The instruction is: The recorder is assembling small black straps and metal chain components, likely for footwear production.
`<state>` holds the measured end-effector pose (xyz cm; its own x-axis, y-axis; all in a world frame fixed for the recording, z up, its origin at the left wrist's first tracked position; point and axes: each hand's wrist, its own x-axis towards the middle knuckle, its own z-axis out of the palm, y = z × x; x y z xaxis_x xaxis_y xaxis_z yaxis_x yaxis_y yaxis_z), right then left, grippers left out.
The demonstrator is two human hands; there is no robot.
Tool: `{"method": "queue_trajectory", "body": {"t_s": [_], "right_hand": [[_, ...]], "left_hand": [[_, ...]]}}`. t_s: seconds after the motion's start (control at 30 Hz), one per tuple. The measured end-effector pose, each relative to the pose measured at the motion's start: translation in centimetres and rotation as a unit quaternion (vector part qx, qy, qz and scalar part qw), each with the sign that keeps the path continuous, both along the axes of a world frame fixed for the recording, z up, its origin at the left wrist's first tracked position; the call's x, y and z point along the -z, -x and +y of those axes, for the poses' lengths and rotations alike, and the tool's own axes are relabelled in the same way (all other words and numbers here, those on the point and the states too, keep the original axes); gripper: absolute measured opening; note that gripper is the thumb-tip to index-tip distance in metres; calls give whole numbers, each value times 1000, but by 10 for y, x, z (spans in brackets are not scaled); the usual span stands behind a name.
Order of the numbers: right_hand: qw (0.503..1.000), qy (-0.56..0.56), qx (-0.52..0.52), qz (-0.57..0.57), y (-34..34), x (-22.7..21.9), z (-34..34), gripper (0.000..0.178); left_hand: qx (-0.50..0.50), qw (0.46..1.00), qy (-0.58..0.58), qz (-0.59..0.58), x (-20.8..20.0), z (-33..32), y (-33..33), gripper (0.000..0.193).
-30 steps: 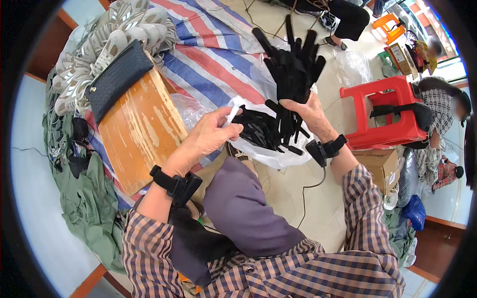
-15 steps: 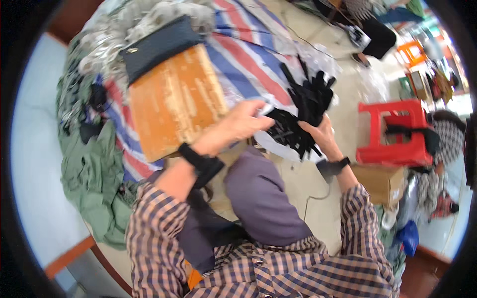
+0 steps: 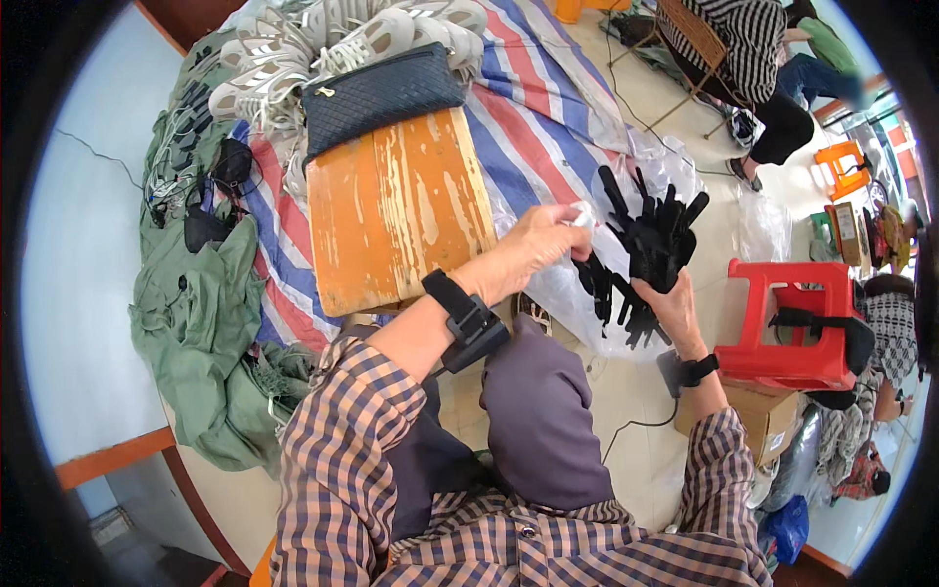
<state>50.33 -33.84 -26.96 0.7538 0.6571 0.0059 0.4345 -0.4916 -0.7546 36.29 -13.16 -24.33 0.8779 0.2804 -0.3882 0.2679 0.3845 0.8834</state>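
My right hand (image 3: 675, 311) is closed round the lower end of a bundle of black gloves (image 3: 657, 235), whose fingers fan out upward. My left hand (image 3: 543, 245) pinches the upper edge of a clear plastic bag (image 3: 559, 303), with the bag's film crumpled at the fingertips. More black gloves (image 3: 604, 293) show between my two hands, at the bag; the film's reflections hide how many lie inside. Both hands are held in front of my knees, above the floor. Black straps with small devices circle both wrists.
On the left, a worn wooden board (image 3: 401, 210) carries a dark quilted pouch (image 3: 381, 98). Pale sneakers (image 3: 362, 44) crowd a striped sheet (image 3: 528, 108) behind it. Green cloth (image 3: 201, 362) lies far left. At right stand a red stool (image 3: 738, 323) and a cardboard box (image 3: 768, 416). Other people sit beyond.
The whole view has swung, so the scene sits further right and lower. Both hands keep their holds on the bag and gloves. Less of the gloves at the bag shows now.
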Motion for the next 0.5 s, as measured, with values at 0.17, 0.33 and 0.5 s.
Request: {"method": "queue_trajectory", "body": {"t_s": [0.17,0.33,0.5], "right_hand": [[986,-88,-143,-5,10,-81,81,36],[921,-114,-340,-150,51,-122,192,53],[870,-28,-438,-226,106,-106,286,50]], "left_hand": [[91,937,-338,-6,4,-14,20,51],[140,916,-376,4,-12,-18,54,47],[67,970,-226,-69,-33,8,105,31]]}}
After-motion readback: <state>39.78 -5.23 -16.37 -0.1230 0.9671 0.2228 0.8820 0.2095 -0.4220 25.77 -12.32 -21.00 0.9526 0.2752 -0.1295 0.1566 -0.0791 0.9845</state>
